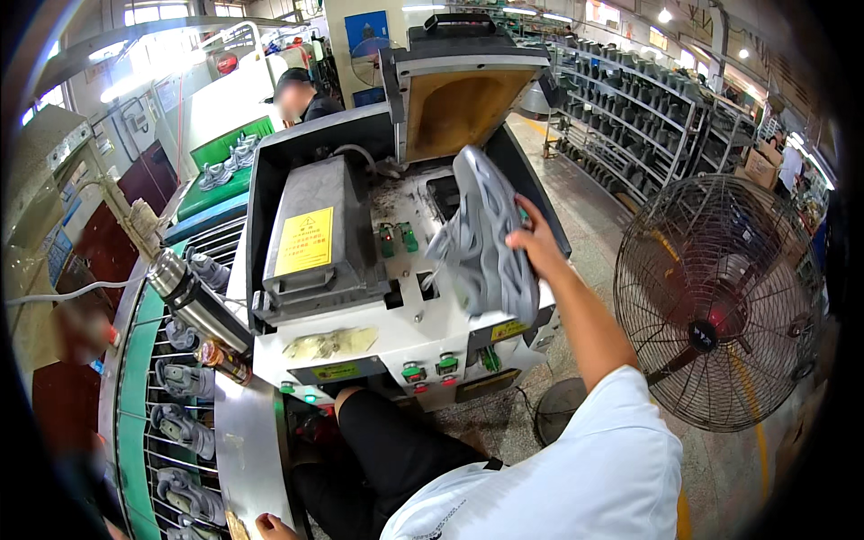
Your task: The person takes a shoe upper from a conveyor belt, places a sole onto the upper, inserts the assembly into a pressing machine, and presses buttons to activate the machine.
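Observation:
A grey sneaker with a wavy, sculpted side is held up in front of the machine, its loose laces hanging to the left. My right hand is closed around its right side, thumb on the near face. Behind the shoe, the machine's right-hand lid stands raised, showing a tan lining. The left-hand cover, grey with a yellow warning label, is down. My left hand is low at the bottom edge, close to the metal ledge; most of it is cut off, so its grip is hidden.
Several grey shoes sit on a rack conveyor at the left, beside a steel thermos and a drink bottle. A large caged fan stands at the right. Buttons line the machine's front. A co-worker is beyond it.

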Action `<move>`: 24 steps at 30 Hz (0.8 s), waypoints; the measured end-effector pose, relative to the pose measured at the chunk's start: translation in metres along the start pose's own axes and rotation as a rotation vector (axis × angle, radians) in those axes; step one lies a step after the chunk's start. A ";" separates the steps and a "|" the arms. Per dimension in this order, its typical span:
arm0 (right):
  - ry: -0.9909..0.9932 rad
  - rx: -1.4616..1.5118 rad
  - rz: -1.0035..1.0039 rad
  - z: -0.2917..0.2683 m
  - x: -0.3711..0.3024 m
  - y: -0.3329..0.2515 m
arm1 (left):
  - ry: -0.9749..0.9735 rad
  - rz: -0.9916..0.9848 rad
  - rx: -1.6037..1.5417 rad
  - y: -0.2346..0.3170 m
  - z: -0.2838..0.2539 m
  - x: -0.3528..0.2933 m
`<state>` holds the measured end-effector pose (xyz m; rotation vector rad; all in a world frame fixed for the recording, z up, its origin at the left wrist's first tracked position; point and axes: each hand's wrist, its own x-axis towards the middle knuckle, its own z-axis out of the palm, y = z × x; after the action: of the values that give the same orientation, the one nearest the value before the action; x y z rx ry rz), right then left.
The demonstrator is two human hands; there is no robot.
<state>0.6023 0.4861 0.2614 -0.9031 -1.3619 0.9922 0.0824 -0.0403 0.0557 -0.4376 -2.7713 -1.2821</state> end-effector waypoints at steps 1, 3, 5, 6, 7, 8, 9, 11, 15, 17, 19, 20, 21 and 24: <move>0.053 -0.069 0.062 0.009 0.024 -0.020 | 0.023 -0.009 0.028 -0.005 0.004 0.005; 0.157 -0.390 0.102 0.000 0.081 -0.023 | 0.008 -0.067 -0.008 -0.009 0.016 0.013; 0.196 -0.773 0.117 0.000 0.131 -0.022 | -0.067 -0.352 -0.158 0.012 0.015 0.009; 0.203 -0.918 0.143 0.013 0.148 -0.027 | -0.062 -0.250 -0.051 -0.025 0.025 0.013; 0.199 -0.994 0.182 0.020 0.165 -0.029 | -0.075 -0.247 -0.021 -0.030 0.028 0.010; 0.198 -1.063 0.225 0.027 0.180 -0.025 | -0.085 -0.237 0.012 -0.029 0.027 0.010; 0.198 -1.134 0.269 0.030 0.191 -0.021 | -0.097 -0.226 0.045 -0.028 0.027 0.010; 0.191 -1.148 0.255 0.038 0.202 -0.010 | -0.109 -0.209 0.108 -0.027 0.025 0.011; 0.132 -1.158 0.279 0.060 0.228 0.024 | -0.114 -0.313 0.002 -0.031 0.005 -0.001; 0.132 -1.182 0.303 0.057 0.229 0.026 | -0.126 -0.345 0.012 -0.020 0.004 -0.005; 0.133 -1.173 0.283 0.059 0.228 0.017 | -0.106 -0.336 -0.004 -0.015 0.006 -0.005; 0.133 -1.166 0.274 0.060 0.227 0.013 | -0.094 -0.331 -0.012 -0.016 0.005 -0.005; 0.160 -1.170 0.255 0.060 0.230 0.015 | -0.090 -0.308 0.050 -0.017 0.006 -0.005; 0.205 -1.165 0.215 0.065 0.235 0.022 | -0.054 -0.282 0.167 -0.019 0.006 -0.007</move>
<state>0.5277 0.7108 0.3228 -1.9707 -1.6582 0.1385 0.0845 -0.0489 0.0367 -0.0724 -3.0392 -1.0826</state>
